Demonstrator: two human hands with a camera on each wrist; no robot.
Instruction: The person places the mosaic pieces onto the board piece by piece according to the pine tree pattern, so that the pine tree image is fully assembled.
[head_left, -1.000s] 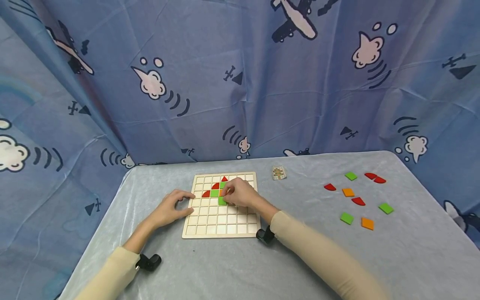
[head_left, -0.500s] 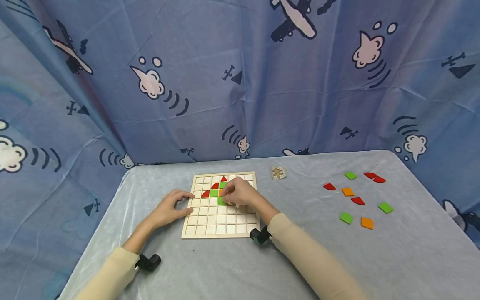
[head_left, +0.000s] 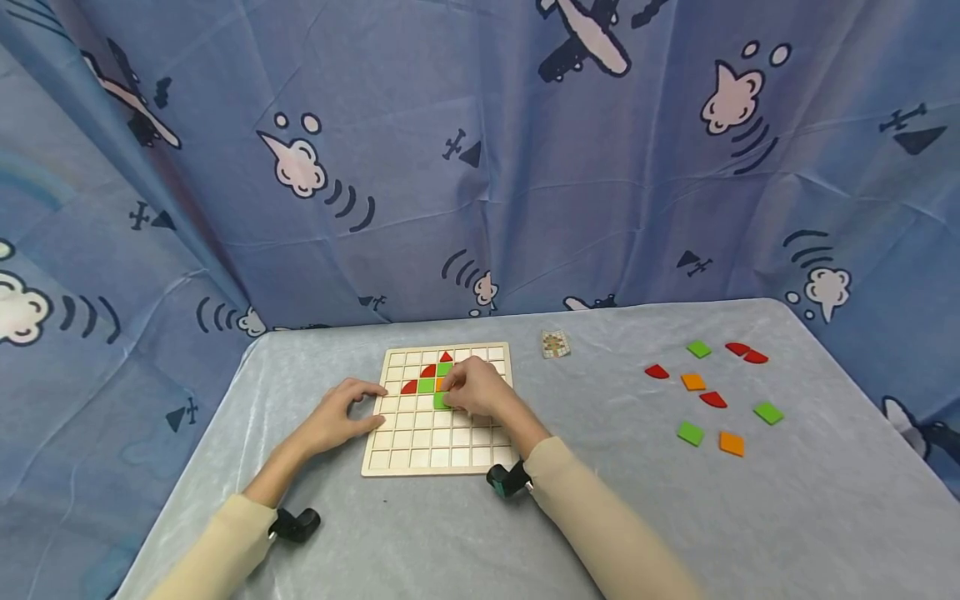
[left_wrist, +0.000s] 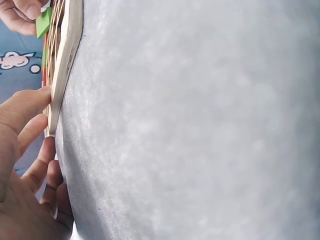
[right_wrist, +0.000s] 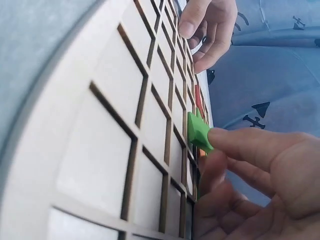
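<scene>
Green tile (right_wrist: 199, 132), a flat bright square, sits pinched at my right hand's (head_left: 480, 389) fingertips, tilted on edge over the wooden grid board (head_left: 420, 454), the open cell lying toward nine o'clock. My left hand (head_left: 337, 413) rests relaxed against the board's nine o'clock edge on the table (head_left: 600, 500).

Long cream sleeves (head_left: 600, 525) cover both arms (a small black camera (head_left: 508, 479) at each wrist).

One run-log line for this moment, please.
left hand rests on grid board edge | right hand pinches green tile over board
</scene>
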